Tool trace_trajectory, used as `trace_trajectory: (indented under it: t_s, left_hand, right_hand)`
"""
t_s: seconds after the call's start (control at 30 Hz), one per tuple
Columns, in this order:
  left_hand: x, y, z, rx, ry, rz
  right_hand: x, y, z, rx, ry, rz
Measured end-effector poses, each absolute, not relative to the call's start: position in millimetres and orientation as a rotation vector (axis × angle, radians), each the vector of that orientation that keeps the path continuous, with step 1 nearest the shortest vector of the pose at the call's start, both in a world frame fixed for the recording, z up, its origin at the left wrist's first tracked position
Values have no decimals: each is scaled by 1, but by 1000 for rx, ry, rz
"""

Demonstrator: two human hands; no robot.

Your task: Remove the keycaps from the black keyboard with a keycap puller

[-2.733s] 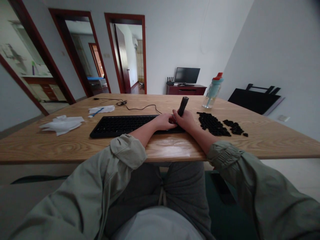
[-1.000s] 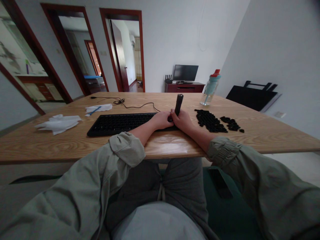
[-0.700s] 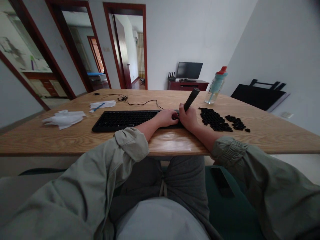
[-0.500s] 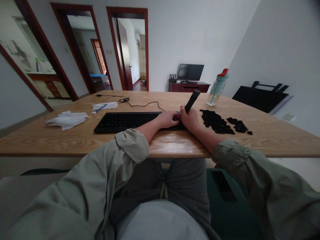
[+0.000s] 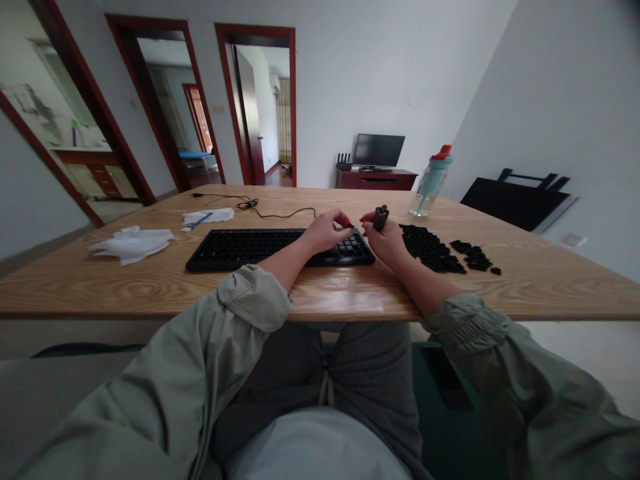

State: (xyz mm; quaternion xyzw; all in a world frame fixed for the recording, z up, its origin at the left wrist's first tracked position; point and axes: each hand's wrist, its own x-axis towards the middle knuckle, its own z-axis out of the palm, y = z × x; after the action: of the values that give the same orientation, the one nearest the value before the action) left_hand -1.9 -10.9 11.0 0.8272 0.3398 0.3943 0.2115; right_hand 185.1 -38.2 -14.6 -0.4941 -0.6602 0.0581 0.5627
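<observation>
A black keyboard (image 5: 260, 245) lies on the wooden table (image 5: 150, 280) in front of me. My left hand (image 5: 327, 230) hovers over the keyboard's right end with its fingers curled and pinched; what they hold is too small to make out. My right hand (image 5: 387, 240) is just right of the keyboard, closed on a short black cylindrical tool (image 5: 381, 217), which now points toward me so only its end shows. A heap of loose black keycaps (image 5: 430, 243) lies on the table right beside my right hand.
A smaller group of keycaps (image 5: 473, 257) sits further right. A water bottle (image 5: 431, 181) with a red cap stands behind them. White tissues (image 5: 133, 241) and paper with a blue pen (image 5: 206, 217) lie at left. The keyboard cable (image 5: 270, 212) runs across the back.
My right hand has lifted off the keyboard and shifted right, swinging the black tool from upright to pointing at me. My left hand has risen from the keys with its fingers pinched.
</observation>
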Motion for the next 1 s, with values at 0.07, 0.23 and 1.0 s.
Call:
trace_trajectory:
  t_s: [0.07, 0.23, 1.0]
  left_hand:
    - [-1, -12, 12, 2308, 938, 1109]
    - [-1, -14, 13, 2335, 919, 1114]
    - [-13, -52, 36, 2432, 744, 1232]
  right_hand:
    - [181, -42, -13, -1142, -1613, 145]
    - [177, -50, -8, -1182, -1740, 84]
    - [284, -124, 62, -1406, -1606, -85]
